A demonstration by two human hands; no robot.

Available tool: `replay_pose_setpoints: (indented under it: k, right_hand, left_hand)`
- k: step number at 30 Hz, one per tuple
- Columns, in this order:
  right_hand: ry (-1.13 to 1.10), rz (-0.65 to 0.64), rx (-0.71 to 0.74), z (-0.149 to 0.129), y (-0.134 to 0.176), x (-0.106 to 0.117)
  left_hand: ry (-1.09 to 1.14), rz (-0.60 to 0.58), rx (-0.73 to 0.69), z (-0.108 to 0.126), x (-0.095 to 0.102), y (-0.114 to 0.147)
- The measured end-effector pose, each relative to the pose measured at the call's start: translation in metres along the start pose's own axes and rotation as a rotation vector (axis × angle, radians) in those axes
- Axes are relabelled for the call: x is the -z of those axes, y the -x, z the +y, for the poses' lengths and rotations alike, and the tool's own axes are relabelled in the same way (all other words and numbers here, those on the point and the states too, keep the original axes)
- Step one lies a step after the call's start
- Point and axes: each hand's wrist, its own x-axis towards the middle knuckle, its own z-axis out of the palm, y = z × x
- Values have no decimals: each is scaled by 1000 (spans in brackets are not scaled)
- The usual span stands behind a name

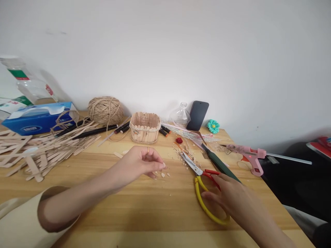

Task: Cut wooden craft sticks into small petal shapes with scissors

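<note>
My left hand [146, 162] hovers over the middle of the table, thumb and forefinger pinched on a small pale wood chip [163, 165]. Below those fingertips lie several small petal-shaped wood chips [162, 175]. My right hand [227, 193] has its fingers curled at the red handle of the scissors [198, 171], with the thumb by the yellow handle. The scissor blades point away to the left, almost together, among wood shavings [183, 162]. Behind my left hand stands a small oval basket [144, 128] of wooden sticks with a beaded band.
Loose craft sticks [38, 151], a blue tissue box [38, 119] and a twine ball [106, 110] lie left. Toward the back right are a phone [198, 115], a small glass bottle [182, 113], a red rose [179, 140] and a teal flower [213, 126]. A pink glue gun [252, 155] sits at the right edge.
</note>
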Motion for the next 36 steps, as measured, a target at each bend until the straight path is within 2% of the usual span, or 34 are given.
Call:
replay_pose_setpoints:
  k: [4, 7, 10, 11, 12, 14, 17, 22, 24, 26, 30, 36]
  right_hand:
    - [123, 52, 24, 3, 0, 0]
    - [166, 196, 64, 4, 2, 1]
    - [43, 467, 141, -5, 1, 3]
    - [-63, 539, 207, -11, 0, 3]
    - [-180, 560, 287, -17, -2, 2]
    - [-350, 454, 410, -31, -8, -1]
    - [-437, 301, 447, -45, -17, -7]
    - [-496, 222, 442, -50, -23, -11]
    - [-527, 220, 435, -50, -24, -12]
    - [-555, 241, 428, -49, -24, -14]
    - [-579, 347, 437, -51, -23, -17]
    - [-566, 383, 474, -62, -21, -16]
  left_hand:
    - [-73, 17, 32, -8, 7, -10]
    - [-176, -2, 47, -15, 11, -21]
    - [-295, -73, 54, -17, 10, -31]
    - [-330, -102, 61, -18, 10, -33]
    - [-366, -131, 64, -18, 9, -36]
    - [-441, -187, 60, -19, 7, -39]
    - [-560, -279, -6, -22, 1, -43]
    - [-889, -355, -323, -28, -9, -53]
    - [-963, -365, -375, -31, -10, -56]
    - [-975, -347, -366, -32, -8, -58]
    - [-965, -265, -374, -31, 0, -60]
    - [-1053, -278, -461, -30, 2, -64]
